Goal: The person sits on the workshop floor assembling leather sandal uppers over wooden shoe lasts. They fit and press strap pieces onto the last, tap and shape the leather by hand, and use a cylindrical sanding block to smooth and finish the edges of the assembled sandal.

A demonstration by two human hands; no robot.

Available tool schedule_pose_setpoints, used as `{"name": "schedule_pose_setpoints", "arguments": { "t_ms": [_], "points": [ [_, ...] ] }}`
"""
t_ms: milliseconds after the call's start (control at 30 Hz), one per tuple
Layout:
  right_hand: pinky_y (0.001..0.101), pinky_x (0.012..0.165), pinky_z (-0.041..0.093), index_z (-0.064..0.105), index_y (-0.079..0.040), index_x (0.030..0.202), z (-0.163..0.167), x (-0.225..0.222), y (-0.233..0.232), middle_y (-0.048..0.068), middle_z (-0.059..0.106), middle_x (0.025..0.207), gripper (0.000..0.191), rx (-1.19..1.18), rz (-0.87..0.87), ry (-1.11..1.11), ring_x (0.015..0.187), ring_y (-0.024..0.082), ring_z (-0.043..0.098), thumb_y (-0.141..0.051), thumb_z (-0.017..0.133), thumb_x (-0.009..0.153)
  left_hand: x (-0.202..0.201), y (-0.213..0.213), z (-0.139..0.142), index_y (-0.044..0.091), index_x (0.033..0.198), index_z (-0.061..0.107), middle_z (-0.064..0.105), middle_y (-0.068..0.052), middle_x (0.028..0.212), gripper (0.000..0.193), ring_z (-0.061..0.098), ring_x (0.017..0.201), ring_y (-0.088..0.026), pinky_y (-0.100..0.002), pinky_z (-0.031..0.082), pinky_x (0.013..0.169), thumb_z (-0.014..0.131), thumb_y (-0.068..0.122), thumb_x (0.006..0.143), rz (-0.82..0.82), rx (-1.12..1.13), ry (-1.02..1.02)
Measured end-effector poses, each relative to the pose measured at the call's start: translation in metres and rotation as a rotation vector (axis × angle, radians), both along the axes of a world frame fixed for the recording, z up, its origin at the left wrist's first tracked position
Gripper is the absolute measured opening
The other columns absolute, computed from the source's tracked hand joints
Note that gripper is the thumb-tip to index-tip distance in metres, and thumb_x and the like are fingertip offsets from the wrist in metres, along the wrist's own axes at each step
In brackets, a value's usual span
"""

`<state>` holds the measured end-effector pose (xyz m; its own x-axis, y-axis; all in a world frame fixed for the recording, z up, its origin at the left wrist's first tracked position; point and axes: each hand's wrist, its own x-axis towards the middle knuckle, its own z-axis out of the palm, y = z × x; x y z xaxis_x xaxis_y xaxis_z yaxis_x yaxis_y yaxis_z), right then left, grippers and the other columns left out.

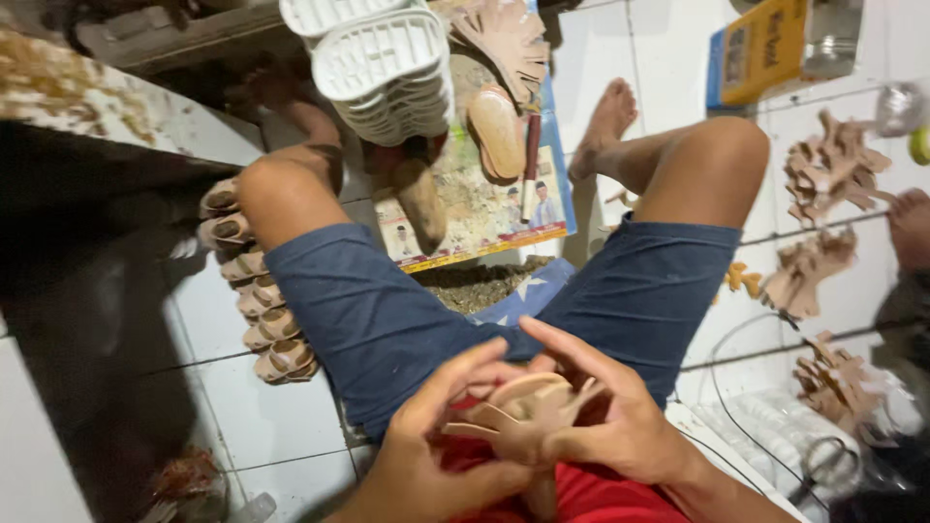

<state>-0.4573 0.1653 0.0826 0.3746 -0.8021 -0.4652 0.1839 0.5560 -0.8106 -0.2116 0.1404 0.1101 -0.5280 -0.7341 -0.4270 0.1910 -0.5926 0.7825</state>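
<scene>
At the bottom centre of the frame, a seated person's left hand (436,455) and right hand (605,412) together pinch a tan sandal upper (528,407), fingers curled round its thin straps over a red shirt. It looks light, soft and bendy, easiest held by its flat middle rather than the strap ends. Above are two bare knees in blue shorts (387,310). At the left edge lies one row of six finished sandals (254,281). Farther up, at top centre, stands one stack of white soles (383,63) beside a single tan insole (496,131) on a printed poster (484,218). At right lie four loose heaps of tan strap pieces (828,169).
</scene>
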Motion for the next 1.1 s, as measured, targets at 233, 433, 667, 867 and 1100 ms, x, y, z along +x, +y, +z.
{"name": "schedule_pose_setpoints", "arguments": {
  "t_ms": [233,433,667,867,1100],
  "points": [
    [0.0265,0.094,0.049,0.049,-0.006,0.152,0.015,0.017,-0.02,0.004,0.061,0.114,0.095,-0.134,0.142,0.2,0.105,0.012,0.06,-0.012,0.091,0.067,-0.006,0.021,-0.013,-0.003,0.113,0.072,0.074,-0.006,0.097,0.039,0.067,0.086,-0.01,-0.027,0.058,0.076,0.086,0.01,0.08,0.217,0.075,-0.24],
    [0.0278,0.095,0.051,0.067,-0.001,0.125,0.038,-0.007,-0.065,0.005,0.066,0.111,0.044,-0.496,0.261,0.094,0.104,0.012,0.062,-0.011,0.083,0.085,-0.011,0.029,-0.004,-0.002,0.112,0.074,0.077,-0.005,0.095,0.039,0.07,0.086,-0.01,-0.026,0.058,0.078,0.085,0.012,0.077,0.238,0.122,-0.203],
    [0.0261,0.066,0.05,0.07,0.001,0.079,0.046,0.0,-0.095,0.002,0.066,0.076,0.014,-0.409,0.43,0.155,0.073,0.007,0.061,-0.009,0.076,0.088,-0.014,0.028,0.001,-0.002,0.106,0.075,0.071,-0.002,0.086,0.035,0.064,0.079,-0.007,-0.023,0.053,0.071,0.088,0.012,0.077,0.164,-0.026,-0.305],
    [0.0249,0.055,0.043,0.067,0.001,0.074,0.013,0.015,-0.077,0.0,0.066,0.068,0.011,0.204,0.367,-0.105,0.061,0.007,0.055,-0.002,0.061,0.082,-0.013,0.034,0.001,-0.001,0.107,0.075,0.069,-0.003,0.092,0.037,0.065,0.082,-0.008,-0.024,0.052,0.073,0.09,0.009,0.075,0.194,-0.088,-0.245],
    [0.0238,0.053,0.038,0.063,-0.001,0.079,-0.013,0.01,-0.05,0.0,0.061,0.069,0.007,0.338,0.255,-0.201,0.058,0.006,0.049,-0.002,0.057,0.084,-0.019,0.037,-0.007,0.003,0.117,0.061,0.075,-0.009,0.099,0.056,0.07,0.09,-0.012,-0.028,0.057,0.079,0.09,0.006,0.069,0.272,0.035,-0.113]
  ]
}}
